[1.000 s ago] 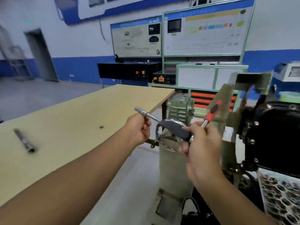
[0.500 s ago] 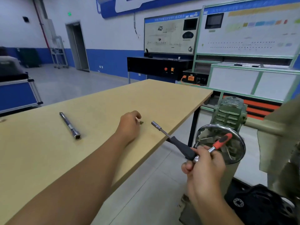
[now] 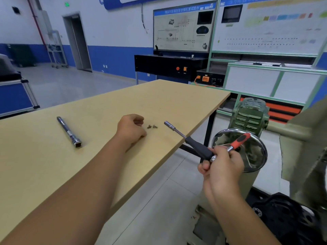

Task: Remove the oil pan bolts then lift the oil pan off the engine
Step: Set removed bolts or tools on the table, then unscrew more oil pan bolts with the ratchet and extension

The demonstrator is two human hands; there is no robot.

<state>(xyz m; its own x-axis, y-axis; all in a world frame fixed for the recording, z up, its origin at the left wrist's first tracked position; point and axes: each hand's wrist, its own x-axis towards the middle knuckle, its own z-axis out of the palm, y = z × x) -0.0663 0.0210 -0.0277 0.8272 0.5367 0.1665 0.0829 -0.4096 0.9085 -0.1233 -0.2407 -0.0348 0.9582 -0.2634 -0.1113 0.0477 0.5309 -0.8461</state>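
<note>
Two bolts (image 3: 152, 126), one extension bar (image 3: 69, 132), one ratchet (image 3: 207, 145)

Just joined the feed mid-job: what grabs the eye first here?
The right hand near the silver handwheel grips a red-and-black-handled ratchet wrench with a long socket extension that reaches over the tan wooden tabletop. Two small bolts lie beside the loosely curled left hand; a loose steel extension bar lies further left.

A long wooden table (image 3: 99, 174) fills the near side. A silver metal bar (image 3: 69, 132) lies on it. A shiny round wheel (image 3: 256, 156) sits on a green stand (image 3: 251, 114) beside the table. Far back are a black cabinet (image 3: 168, 67), a big board (image 3: 182, 29) and a doorway (image 3: 77, 43).
</note>
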